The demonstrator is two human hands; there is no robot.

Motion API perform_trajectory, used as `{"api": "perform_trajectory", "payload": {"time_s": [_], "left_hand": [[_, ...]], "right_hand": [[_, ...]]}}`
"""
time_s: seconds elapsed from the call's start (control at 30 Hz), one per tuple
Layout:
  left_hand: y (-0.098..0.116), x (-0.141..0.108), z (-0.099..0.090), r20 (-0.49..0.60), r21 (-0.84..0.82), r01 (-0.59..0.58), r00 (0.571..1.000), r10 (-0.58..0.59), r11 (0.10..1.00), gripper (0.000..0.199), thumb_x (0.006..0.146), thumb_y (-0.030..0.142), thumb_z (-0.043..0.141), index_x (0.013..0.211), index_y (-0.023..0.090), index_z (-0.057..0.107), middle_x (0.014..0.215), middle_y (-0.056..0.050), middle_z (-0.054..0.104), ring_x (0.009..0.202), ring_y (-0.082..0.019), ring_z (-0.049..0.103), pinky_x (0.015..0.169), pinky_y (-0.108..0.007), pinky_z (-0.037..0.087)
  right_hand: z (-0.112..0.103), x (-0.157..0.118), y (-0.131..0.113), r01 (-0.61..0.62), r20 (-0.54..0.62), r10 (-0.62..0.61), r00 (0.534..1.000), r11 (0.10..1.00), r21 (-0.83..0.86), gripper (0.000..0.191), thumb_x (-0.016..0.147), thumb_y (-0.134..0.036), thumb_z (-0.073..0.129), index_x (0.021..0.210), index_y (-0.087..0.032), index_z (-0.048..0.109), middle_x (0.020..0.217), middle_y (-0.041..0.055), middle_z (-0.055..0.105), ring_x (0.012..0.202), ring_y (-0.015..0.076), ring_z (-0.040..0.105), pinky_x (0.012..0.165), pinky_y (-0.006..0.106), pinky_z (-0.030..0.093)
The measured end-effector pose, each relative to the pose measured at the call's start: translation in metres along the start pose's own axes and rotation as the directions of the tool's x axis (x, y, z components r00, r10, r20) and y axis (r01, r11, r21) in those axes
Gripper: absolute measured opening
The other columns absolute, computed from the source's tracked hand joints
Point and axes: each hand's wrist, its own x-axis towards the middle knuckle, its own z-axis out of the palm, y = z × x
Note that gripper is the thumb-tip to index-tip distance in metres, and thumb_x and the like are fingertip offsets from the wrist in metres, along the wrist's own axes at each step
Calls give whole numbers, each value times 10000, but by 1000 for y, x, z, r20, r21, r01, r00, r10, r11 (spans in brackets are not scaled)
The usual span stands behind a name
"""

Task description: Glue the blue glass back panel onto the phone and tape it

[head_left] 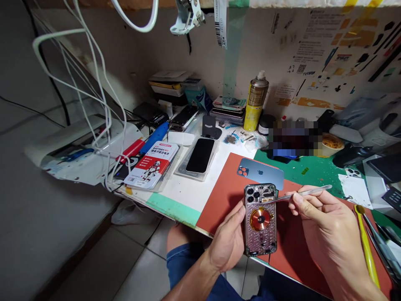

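Observation:
My left hand (227,238) grips the left edge of a smartphone (260,240) with its back cover off. Inside it a round copper charging coil (261,219) shows, with several camera lenses at the upper left. In my right hand (326,228) a thin metal pry tool (315,190) is pinched between thumb and fingers. Its tip lies over the phone's upper part, beside the lenses; whether it touches cannot be made out. Just behind the phone, a blue back cover (267,173) lies on the reddish-brown mat (216,202).
A second phone (200,155) rests on a clear case left of the mat, beside a battery box (152,165). A yellow spray can (256,102) stands at the back. To the right lie a yellow-handled brush (366,246) and tweezers (376,228). White cables (103,83) hang at left.

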Motion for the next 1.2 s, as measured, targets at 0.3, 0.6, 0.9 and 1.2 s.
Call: {"api": "perform_trajectory", "payload": {"time_s": [0.3,0.6,0.9,1.2], "left_hand": [[2,1,2,-86,-16,-8,996,7,1000,368,1043,384,688,1355,212,780,1428,-110,757,1465,-334,599,1313,-503,366],[0,0,5,-183,-49,37,982,-45,998,416,983,408,775,1327,175,790,1306,-148,807,1319,-372,709,1239,-556,462],[0,0,6,-214,-28,51,975,-56,998,418,1028,382,700,1381,165,760,1375,-146,781,1425,-354,640,1271,-505,430],[1,0,7,-200,-23,58,978,-62,998,414,1032,373,693,1380,157,756,1378,-162,779,1336,-354,703,1226,-521,476]], "right_hand": [[6,-7,13,30,-63,-31,998,999,-16,311,763,-361,1015,957,-220,816,963,96,837,834,203,769,671,270,605],[7,-5,11,56,-53,-59,997,997,-56,267,773,-326,1012,931,-219,825,881,50,813,701,149,724,570,244,562],[10,-4,10,25,-48,-29,998,997,-75,244,777,-327,1010,925,-226,844,892,60,825,675,132,705,546,234,534],[12,-1,11,27,-52,-32,998,996,-87,255,767,-342,1013,919,-232,840,894,53,823,693,147,717,565,250,555]]}}
